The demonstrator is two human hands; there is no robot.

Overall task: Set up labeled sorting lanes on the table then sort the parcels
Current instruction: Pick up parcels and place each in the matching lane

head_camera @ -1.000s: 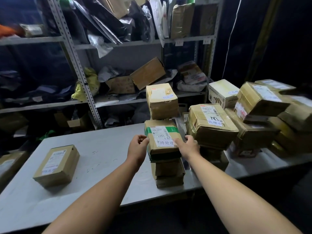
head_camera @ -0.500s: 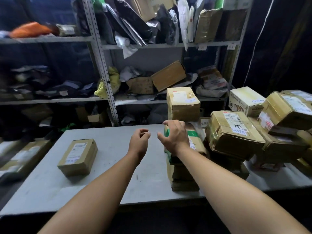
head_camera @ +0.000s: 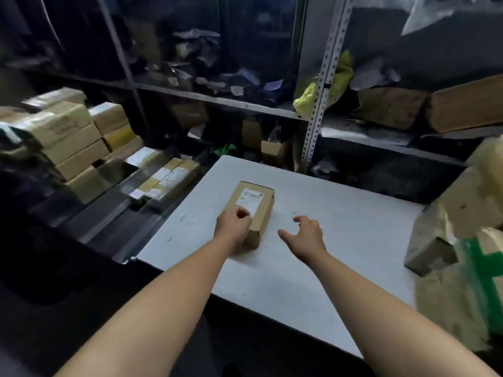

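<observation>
Left hand (head_camera: pixel 234 225): fingers curled at small box (head_camera: pixel 261 213) near corner; grip unclear.
Right hand (head_camera: pixel 306 238): fingers loosely spread beside it, empty.
On table (head_camera: pixel 340 240), right: blurred parcels (head_camera: pixel 449 235).

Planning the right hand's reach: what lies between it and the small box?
Only bare table, in the head view: nothing sits between the right hand and the box.

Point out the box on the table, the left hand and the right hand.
box (head_camera: pixel 251 205): head view, on its top face.
left hand (head_camera: pixel 233 223): head view, on the back of the hand.
right hand (head_camera: pixel 307 236): head view, on the back of the hand.
</observation>
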